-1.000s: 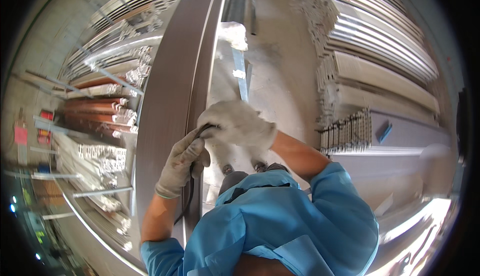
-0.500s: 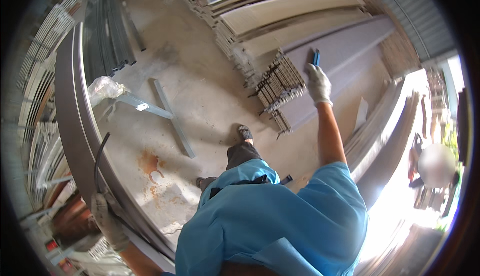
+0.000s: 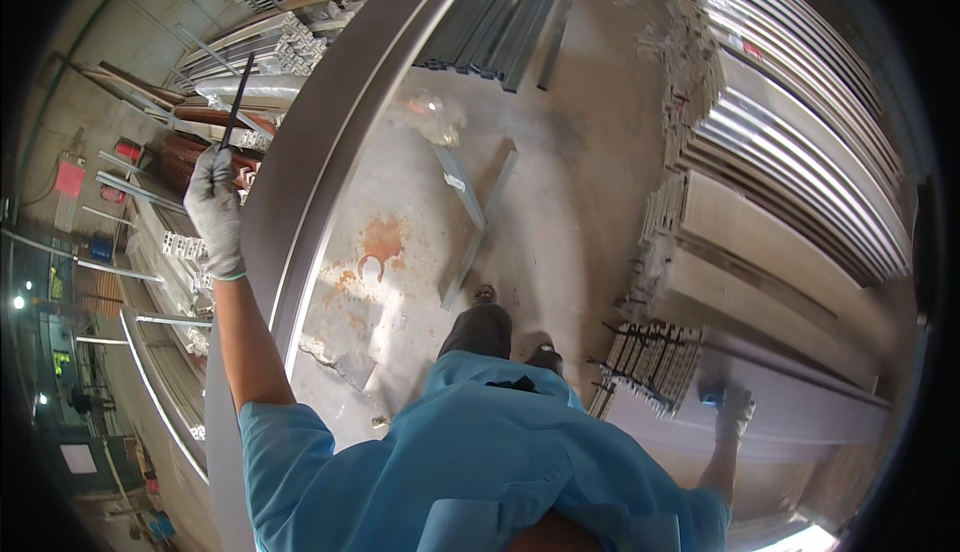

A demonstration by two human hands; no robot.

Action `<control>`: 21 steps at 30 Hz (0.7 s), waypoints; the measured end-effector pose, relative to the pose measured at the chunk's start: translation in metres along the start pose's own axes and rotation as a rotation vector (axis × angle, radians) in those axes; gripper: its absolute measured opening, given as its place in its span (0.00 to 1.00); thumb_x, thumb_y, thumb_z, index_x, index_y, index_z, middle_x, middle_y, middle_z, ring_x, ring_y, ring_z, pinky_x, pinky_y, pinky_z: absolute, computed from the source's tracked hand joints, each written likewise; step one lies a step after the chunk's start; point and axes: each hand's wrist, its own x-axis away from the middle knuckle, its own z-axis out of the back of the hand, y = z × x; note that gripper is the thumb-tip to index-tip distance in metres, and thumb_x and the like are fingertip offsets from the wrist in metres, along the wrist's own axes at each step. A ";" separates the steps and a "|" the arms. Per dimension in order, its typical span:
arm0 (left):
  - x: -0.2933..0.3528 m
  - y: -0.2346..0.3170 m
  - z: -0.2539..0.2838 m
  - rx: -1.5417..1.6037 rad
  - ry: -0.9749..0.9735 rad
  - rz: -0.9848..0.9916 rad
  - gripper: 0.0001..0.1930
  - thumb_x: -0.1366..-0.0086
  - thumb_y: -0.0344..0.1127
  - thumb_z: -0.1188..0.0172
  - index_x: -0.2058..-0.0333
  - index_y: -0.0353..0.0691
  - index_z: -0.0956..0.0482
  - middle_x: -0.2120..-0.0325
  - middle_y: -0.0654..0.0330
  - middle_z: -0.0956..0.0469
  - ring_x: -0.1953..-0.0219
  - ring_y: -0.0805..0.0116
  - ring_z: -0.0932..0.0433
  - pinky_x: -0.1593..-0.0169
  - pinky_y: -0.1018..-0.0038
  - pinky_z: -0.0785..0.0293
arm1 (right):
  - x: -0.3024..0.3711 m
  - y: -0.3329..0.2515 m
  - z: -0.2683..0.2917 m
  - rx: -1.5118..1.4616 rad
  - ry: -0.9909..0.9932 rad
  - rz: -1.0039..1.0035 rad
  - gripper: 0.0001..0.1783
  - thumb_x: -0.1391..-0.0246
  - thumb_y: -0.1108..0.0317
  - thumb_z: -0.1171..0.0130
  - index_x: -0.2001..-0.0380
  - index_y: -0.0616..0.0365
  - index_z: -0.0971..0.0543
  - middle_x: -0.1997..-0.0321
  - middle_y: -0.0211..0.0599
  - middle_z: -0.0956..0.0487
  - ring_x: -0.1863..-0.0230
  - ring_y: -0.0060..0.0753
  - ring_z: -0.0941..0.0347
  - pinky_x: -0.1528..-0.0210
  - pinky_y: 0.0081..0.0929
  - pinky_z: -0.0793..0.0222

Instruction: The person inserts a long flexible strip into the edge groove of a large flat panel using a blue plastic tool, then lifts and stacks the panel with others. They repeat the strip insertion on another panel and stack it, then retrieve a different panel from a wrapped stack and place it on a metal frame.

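Observation:
My left hand [image 3: 214,210], in a white work glove, is raised out to the left and grips a thin dark strip [image 3: 237,99] that points up and away. It hovers over a long grey metal profile [image 3: 330,142] that curves across the left of the view. My right hand [image 3: 735,414], also gloved, reaches low to the right and closes on a small blue object [image 3: 711,401] resting on a long grey beam [image 3: 800,422]. I wear a blue shirt and stand on a stained concrete floor [image 3: 400,242].
Stacks of shiny metal profiles [image 3: 800,132] fill the right side, with a bundle of short pieces [image 3: 650,362] by my right arm. Racks of bars and tubes [image 3: 170,202] line the left. Two loose strips [image 3: 470,212] lie crossed on the floor ahead.
Both hands were together on the grey profile a second ago. They have since spread apart: the left lifted the dark strip outward, the right went to the blue object on the beam.

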 end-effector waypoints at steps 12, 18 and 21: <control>-0.079 0.026 -0.189 -0.167 -0.219 -0.455 0.09 0.38 0.32 0.37 0.58 0.44 0.20 0.71 0.56 0.20 0.69 0.54 0.20 0.63 0.63 0.24 | -0.262 -0.223 0.198 -2.053 0.279 -0.382 0.22 0.37 0.54 0.41 0.46 0.48 0.36 0.64 0.34 0.28 0.69 0.33 0.24 0.67 0.34 0.20; -0.124 0.028 -0.255 -0.156 -0.370 -0.628 0.11 0.38 0.35 0.39 0.56 0.45 0.21 0.73 0.58 0.22 0.71 0.54 0.22 0.67 0.61 0.27 | -0.379 -0.371 0.376 -2.202 0.102 0.175 0.21 0.39 0.52 0.37 0.52 0.48 0.32 0.71 0.26 0.29 0.75 0.20 0.29 0.75 0.21 0.30; -0.126 0.024 -0.283 -0.156 -0.398 -0.597 0.12 0.40 0.34 0.37 0.57 0.45 0.22 0.74 0.58 0.23 0.73 0.55 0.23 0.68 0.62 0.27 | -0.427 -0.418 0.437 -2.197 -0.060 0.305 0.18 0.42 0.55 0.33 0.58 0.50 0.29 0.72 0.24 0.29 0.75 0.18 0.31 0.75 0.19 0.32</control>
